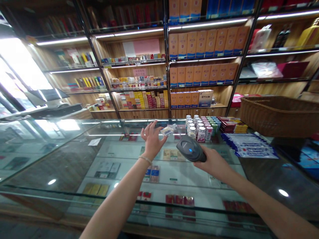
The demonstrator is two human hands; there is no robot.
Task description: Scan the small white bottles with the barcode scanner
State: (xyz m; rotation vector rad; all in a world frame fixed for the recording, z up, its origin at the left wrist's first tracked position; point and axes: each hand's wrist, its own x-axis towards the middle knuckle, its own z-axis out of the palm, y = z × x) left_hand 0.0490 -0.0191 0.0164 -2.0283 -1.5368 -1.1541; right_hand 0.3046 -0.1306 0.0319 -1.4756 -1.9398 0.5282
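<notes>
Between thumb and forefinger, my left hand [152,137] pinches a small clear bottle [168,129] with a pale label, tilted on its side above the glass counter; the other fingers are spread. My right hand [213,162] is wrapped round the handle of a dark grey barcode scanner [190,148], whose small blue light is lit. The scanner's head points toward the bottle, with a gap between them. Just beyond the scanner stand rows of small bottles [201,134] with white, pink and green labels.
Right of the bottles lie red and yellow packs [228,124], blue-and-white packets [251,146] and a wicker basket [279,116]. A white paper slip [94,142] rests on the glass counter [119,196], with packs showing inside. Stocked shelves [142,89] line the wall behind.
</notes>
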